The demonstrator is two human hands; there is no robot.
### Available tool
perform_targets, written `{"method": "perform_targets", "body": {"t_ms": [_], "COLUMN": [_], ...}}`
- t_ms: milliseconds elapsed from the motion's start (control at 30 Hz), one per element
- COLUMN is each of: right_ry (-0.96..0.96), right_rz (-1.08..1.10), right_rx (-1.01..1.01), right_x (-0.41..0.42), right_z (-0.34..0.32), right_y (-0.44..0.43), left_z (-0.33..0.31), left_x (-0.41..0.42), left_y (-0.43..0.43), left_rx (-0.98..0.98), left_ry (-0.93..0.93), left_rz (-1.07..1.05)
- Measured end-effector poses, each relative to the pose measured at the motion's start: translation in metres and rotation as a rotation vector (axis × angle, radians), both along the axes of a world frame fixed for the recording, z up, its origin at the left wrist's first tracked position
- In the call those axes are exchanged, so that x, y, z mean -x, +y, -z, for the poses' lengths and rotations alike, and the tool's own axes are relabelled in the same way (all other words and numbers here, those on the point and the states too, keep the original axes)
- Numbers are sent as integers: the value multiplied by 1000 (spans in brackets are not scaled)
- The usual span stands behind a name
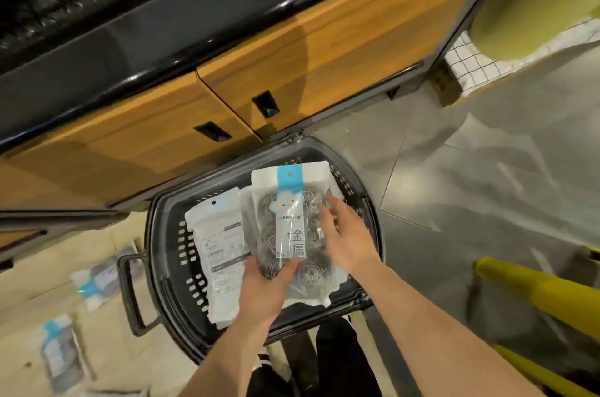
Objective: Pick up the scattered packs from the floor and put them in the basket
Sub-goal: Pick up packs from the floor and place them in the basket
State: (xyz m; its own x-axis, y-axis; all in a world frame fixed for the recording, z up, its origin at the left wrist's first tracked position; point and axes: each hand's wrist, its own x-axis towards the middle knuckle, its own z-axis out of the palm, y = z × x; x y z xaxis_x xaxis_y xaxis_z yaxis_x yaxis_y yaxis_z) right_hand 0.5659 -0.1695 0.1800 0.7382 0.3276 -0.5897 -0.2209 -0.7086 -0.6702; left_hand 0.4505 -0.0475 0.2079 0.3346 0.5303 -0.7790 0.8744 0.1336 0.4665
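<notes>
A: Status?
B: Left hand (264, 291) grip clenched on scourer pack (290, 231), held over basket (156, 254). Right hand (345, 241) released, fingers flat against pack. White pack (220, 254) already inside.
A: Risk?
B: Slippery film; could slide off onto rim if dropped askew. Two packs (94, 279) (60, 354) left on floor (130, 364).

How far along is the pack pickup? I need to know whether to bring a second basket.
Done: one white pack lies in the black basket. In hand: the left hand holds a scourer pack over the basket while the right hand rests on its edge. Left: at least two blurred packs on the floor, one beside the basket handle, another nearer the camera.
</notes>
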Motion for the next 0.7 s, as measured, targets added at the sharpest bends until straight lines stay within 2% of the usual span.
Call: {"method": "perform_targets", "body": {"t_ms": [67, 100, 267, 367, 433, 500, 567, 633, 700], "right_ry": [193, 204, -93, -338, -408, -408, -405, -364, -223], "right_rz": [80, 51, 16, -165, -277, -349, -392, -428, -453], "right_rx": [-166, -178, -169, 46, 238, 375, 448, 466, 478], "right_x": [1, 1, -8, -15, -15, -7, 2, 8, 13], "right_z": [-12, -18, -38, -50, -51, -46, -32, -12, 4], "right_y": [-4, -8, -22, -29, -30, -28, -25, -20, -12], "left_z": [-4, -6, -9, -3, 1, 3, 5, 8, 13], "left_x": [-7, -10, -25, -30, -27, -20, -14, -8, -3], "left_y": [-9, -14, -31, -28, -20, -12, -7, -4, -2], "left_rx": [55, 73, 195, 77, -88, -193, -205, -168, -132], "left_ry": [-45, -51, -55, 19, 140, 243, 312, 360, 358], "left_rz": [-5, 8, 81, 253, 513, 796, 981, 1071, 1116]}}
